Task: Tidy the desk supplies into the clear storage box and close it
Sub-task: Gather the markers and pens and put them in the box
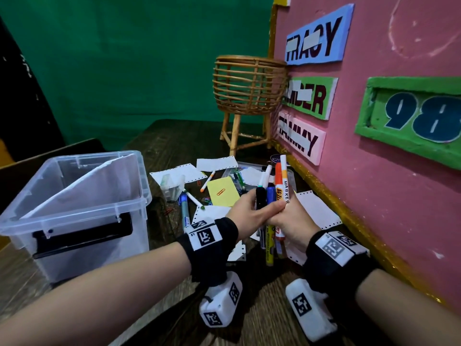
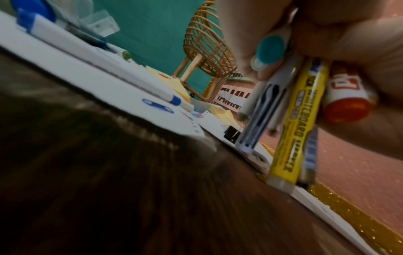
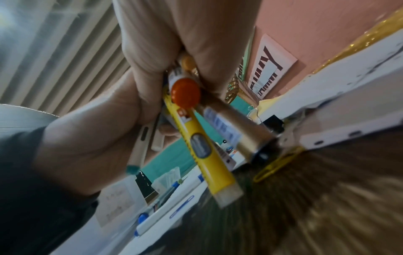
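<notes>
Dark wooden desk (image 1: 159, 136) against a pink board (image 1: 374, 171), green backdrop behind. Both hands, left hand (image 1: 249, 213) and right hand (image 1: 291, 226), clasp an upright bundle of markers (image 1: 279, 186) together. Open clear plastic storage box (image 1: 104, 196) stands at the desk's left edge.

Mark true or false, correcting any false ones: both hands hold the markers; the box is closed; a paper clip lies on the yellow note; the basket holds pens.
1. Both hands, left hand and right hand, hold the markers. True.
2. The box is closed. False: it stands open, without a lid on.
3. A paper clip lies on the yellow note. True.
4. The basket holds pens. False: none show through its slats.
</notes>
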Demonstrator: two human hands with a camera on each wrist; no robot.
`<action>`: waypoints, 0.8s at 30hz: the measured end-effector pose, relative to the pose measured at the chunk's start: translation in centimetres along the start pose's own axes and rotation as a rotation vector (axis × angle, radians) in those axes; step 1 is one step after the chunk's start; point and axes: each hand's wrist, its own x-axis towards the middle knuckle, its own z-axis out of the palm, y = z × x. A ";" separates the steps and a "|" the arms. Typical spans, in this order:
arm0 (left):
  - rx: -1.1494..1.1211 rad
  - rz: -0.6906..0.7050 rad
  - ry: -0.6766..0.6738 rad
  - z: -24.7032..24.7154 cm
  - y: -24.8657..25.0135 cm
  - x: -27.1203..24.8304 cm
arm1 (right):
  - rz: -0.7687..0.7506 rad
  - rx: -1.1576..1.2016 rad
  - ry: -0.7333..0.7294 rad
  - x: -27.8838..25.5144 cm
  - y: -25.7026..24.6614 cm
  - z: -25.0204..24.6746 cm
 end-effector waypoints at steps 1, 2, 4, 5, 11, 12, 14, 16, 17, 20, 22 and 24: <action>0.005 0.030 0.011 0.0 0.1 0.0 | 0.003 0.006 -0.005 0.0 -0.1 -0.1; 0.012 0.053 0.019 0.1 0.1 0.0 | 0.009 0.001 -0.016 0.0 -0.2 -0.1; 0.027 0.074 0.052 0.2 0.1 0.1 | 0.029 -0.017 -0.042 -0.1 -0.4 -0.1; 0.028 0.074 0.064 0.2 0.1 0.1 | 0.035 -0.020 -0.057 -0.2 -0.4 -0.2; -0.036 -0.059 0.083 0.3 -0.3 0.8 | 0.063 -0.062 -0.139 -0.8 0.1 0.0; -0.045 -0.084 0.052 0.3 -0.4 0.9 | 0.066 -0.056 -0.151 -0.9 0.4 -0.1; -0.039 -0.140 0.002 0.4 -0.5 0.9 | 0.076 -0.069 -0.173 -1.2 0.9 -0.4; -0.016 -0.202 -0.011 0.6 -0.5 0.7 | 0.113 -0.111 -0.197 -1.3 1.2 -0.4; -0.004 -0.228 -0.013 0.7 -0.5 0.5 | 0.136 -0.116 -0.200 -1.2 1.3 -0.5; -0.013 -0.279 -0.005 1.2 -0.5 0.3 | 0.194 -0.154 -0.179 -1.0 1.7 -0.3; 0.009 -0.285 0.029 1.6 -0.6 0.3 | 0.244 -0.156 -0.161 -0.9 2.1 -0.2; 0.015 -0.293 0.075 1.8 -0.7 0.2 | 0.275 -0.157 -0.150 -1.1 1.9 0.0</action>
